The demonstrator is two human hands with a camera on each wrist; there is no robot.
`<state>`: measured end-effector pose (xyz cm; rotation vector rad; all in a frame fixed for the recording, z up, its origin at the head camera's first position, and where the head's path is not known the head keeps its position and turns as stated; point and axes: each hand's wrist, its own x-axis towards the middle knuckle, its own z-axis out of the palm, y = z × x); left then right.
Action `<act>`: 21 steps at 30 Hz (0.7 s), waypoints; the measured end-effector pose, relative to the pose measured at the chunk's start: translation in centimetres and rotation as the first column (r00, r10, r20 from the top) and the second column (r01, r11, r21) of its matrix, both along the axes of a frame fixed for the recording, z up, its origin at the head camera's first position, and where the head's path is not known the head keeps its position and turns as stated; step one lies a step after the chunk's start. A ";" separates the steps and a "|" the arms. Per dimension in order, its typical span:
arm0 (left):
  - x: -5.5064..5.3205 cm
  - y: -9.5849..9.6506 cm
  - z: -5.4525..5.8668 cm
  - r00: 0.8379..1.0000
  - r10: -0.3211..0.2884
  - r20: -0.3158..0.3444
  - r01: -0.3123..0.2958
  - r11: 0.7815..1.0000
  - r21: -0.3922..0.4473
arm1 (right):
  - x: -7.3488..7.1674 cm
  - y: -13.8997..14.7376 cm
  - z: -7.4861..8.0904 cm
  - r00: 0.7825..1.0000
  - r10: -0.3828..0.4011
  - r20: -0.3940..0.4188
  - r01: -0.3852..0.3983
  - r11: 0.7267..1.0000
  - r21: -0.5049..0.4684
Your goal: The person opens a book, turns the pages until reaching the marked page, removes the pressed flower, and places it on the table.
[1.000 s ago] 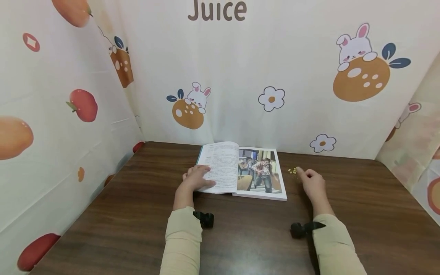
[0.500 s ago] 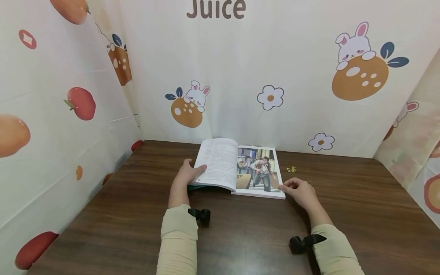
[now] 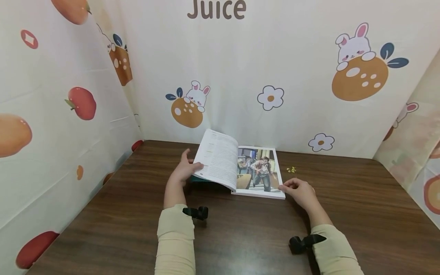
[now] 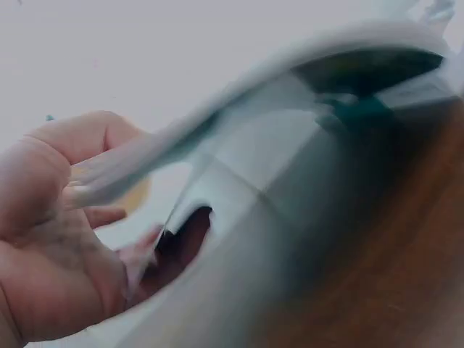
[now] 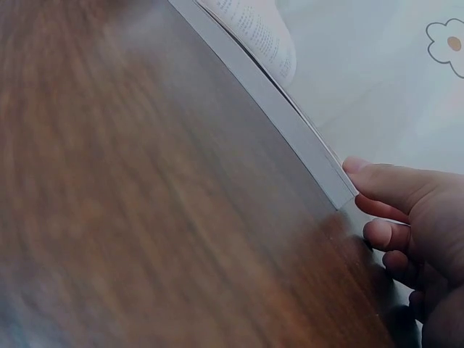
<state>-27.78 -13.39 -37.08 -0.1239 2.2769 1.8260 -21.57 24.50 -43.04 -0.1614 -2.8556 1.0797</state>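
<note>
An open book (image 3: 220, 158) lies at the back of the table, text on its left page and a colour picture of a running figure on the right. My left hand (image 3: 181, 170) holds the left-side pages at their outer edge, thumb over them, and they slant up off the teal cover (image 3: 203, 179). The left wrist view shows the raised pages (image 4: 239, 94) blurred, bowing away from the thumb (image 4: 80, 138). At the book's lower right corner my right hand (image 3: 301, 191) pinches the edge; the right wrist view has the thumb (image 5: 384, 181) on that corner.
Several small yellow pieces (image 3: 291, 169) lie on the brown table (image 3: 254, 236), just right of the book. Behind the table hangs a white curtain (image 3: 233, 68) printed with fruit, rabbits and flowers. Dark wrist cameras (image 3: 201, 212) are strapped over both sleeves.
My right hand has come from the yellow pieces to the book's lower right corner. My left hand has shifted outward and raised the left pages, which lay flatter before.
</note>
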 end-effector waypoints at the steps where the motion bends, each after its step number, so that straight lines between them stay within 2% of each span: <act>1: 0.1 -0.1 0.5 0.999 -0.013 -0.040 0.014 1.000 0.011 | 0.0 0.0 0.0 1.000 0.002 -0.003 -0.002 1.000 0.000; 3: 0.4 0.1 1.5 0.985 -0.092 -0.144 0.100 0.994 0.051 | 0.0 0.0 0.0 1.000 0.003 -0.006 -0.003 1.000 0.000; 4: 0.5 0.5 1.9 0.970 -0.141 -0.198 0.157 0.985 0.068 | 0.0 0.0 -0.1 1.000 0.004 -0.006 -0.004 1.000 0.001; 5: 0.6 1.2 2.2 0.949 -0.193 -0.250 0.215 0.974 0.065 | 0.0 0.0 -0.1 1.000 0.004 -0.007 -0.004 1.000 0.001; 7: 0.8 3.1 2.6 0.891 -0.287 -0.350 0.308 0.951 0.004 | -0.1 0.0 -0.1 1.000 0.002 -0.010 -0.002 1.000 -0.002; 8: 1.0 4.4 2.6 0.863 -0.319 -0.390 0.330 0.943 -0.042 | -0.1 0.0 -0.2 1.000 0.003 -0.011 -0.003 1.000 -0.004; 10: 1.3 7.4 2.3 0.822 -0.372 -0.431 0.324 0.928 -0.183 | -0.1 0.0 -0.3 1.000 0.006 -0.016 -0.006 1.000 -0.008; 11: 1.5 8.8 2.0 0.803 -0.401 -0.442 0.308 0.913 -0.268 | -0.1 0.0 -0.3 1.000 0.009 -0.020 -0.009 1.000 -0.014; 12: 1.7 10.1 1.6 0.785 -0.435 -0.442 0.287 0.887 -0.362 | -0.1 -0.1 -0.4 1.000 0.013 -0.024 -0.014 1.000 -0.019; 13: 1.9 11.2 1.2 0.773 -0.471 -0.424 0.268 0.850 -0.454 | -0.1 -0.1 -0.4 0.999 0.017 -0.028 -0.018 1.000 -0.021; 14: 2.2 12.2 0.7 0.766 -0.516 -0.383 0.258 0.792 -0.553 | -0.2 -0.1 -0.5 0.999 0.020 -0.031 -0.021 0.999 -0.026; 16: 2.6 13.5 -0.1 0.768 -0.581 -0.271 0.252 0.662 -0.705 | -0.2 -0.1 -0.6 0.999 0.028 -0.044 -0.030 0.999 -0.027; 18: 2.8 14.0 -0.8 0.776 -0.610 -0.162 0.238 0.521 -0.820 | -0.2 0.0 -0.6 0.998 0.034 -0.060 -0.035 0.999 -0.018; 19: 2.9 14.2 -1.0 0.782 -0.612 -0.117 0.241 0.470 -0.849 | -0.2 0.0 -0.6 0.997 0.035 -0.069 -0.036 0.999 -0.012; 20: 2.9 14.2 -1.2 0.787 -0.612 -0.083 0.244 0.431 -0.869 | -0.2 0.1 -0.6 0.996 0.038 -0.077 -0.039 0.999 -0.009; 21: 2.9 14.3 -1.3 0.788 -0.611 -0.073 0.239 0.413 -0.879 | -0.2 0.1 -0.6 0.996 0.042 -0.085 -0.042 0.999 -0.006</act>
